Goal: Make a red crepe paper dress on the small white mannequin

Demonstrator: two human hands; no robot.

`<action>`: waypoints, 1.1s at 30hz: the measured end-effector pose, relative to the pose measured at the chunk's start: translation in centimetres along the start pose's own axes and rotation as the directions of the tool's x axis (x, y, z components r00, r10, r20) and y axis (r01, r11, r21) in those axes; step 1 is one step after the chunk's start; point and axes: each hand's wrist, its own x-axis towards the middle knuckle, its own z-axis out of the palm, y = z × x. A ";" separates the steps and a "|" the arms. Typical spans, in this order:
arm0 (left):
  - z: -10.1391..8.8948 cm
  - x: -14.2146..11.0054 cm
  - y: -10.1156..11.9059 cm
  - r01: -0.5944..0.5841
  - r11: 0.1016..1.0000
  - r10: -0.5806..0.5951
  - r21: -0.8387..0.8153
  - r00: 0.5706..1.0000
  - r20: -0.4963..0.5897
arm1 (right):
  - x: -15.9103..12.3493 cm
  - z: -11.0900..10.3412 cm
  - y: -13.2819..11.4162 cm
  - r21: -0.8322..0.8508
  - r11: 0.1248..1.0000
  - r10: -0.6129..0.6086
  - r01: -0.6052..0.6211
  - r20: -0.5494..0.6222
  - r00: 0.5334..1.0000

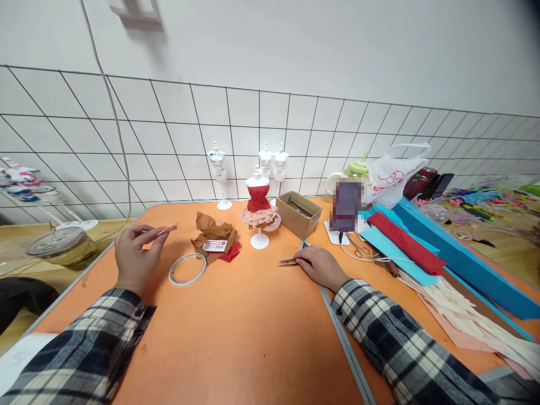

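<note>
Raised over the table's left side, my left hand (137,253) pinches a small strip of pink crepe paper (169,228) between thumb and fingertips. My right hand (320,265) lies low on the table, its fingers closed over the handle end of small pointed scissors (288,262), blades facing left. Between the hands stands a mini dress form (258,197) in a red bodice and a ruffled pink skirt. Crumpled brown paper (215,230) with a labelled card (214,246), a red scrap (230,253) and a roll of white tape (188,269) lie nearer my left hand.
Behind are bare white dress forms (218,171) and an open cardboard box (298,216). At right are a phone on a stand (346,208), another pair of scissors (359,247), a plastic bag (392,177) and stacked crepe paper (405,244). A metal strip (343,337) crosses the table.
</note>
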 end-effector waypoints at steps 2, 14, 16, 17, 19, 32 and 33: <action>0.3 0.1 1.5 -0.060 0.998 0.059 -0.020 0.997 -0.054 | 0.0 0.1 -1.3 -0.032 0.999 -0.010 0.009 -0.044 0.999; 2.2 0.2 2.8 -0.612 0.771 0.624 -0.177 0.668 0.405 | 3.8 5.4 -12.2 0.000 0.895 -0.444 0.445 -0.092 0.891; 2.6 0.0 2.9 -0.551 0.811 0.574 -0.197 0.682 0.453 | 5.4 6.3 -12.9 -0.012 0.898 -0.438 0.439 -0.094 0.894; 2.8 -0.1 2.9 -0.500 0.840 0.536 -0.212 0.704 0.465 | 6.3 6.7 -13.5 -0.023 0.892 -0.452 0.452 -0.088 0.888; 3.1 -0.2 2.6 -0.345 0.907 0.420 -0.241 0.774 0.473 | 7.9 7.5 -15.2 -0.043 0.853 -0.522 0.520 -0.051 0.852; 1.9 0.5 -0.5 -0.121 0.874 0.409 -0.471 0.708 0.577 | 9.5 8.9 -18.5 0.088 0.661 -0.749 0.745 0.028 0.662; 1.8 0.5 -0.6 -0.067 0.871 0.388 -0.486 0.700 0.600 | 9.4 8.8 -18.4 0.087 0.652 -0.754 0.753 -0.026 0.656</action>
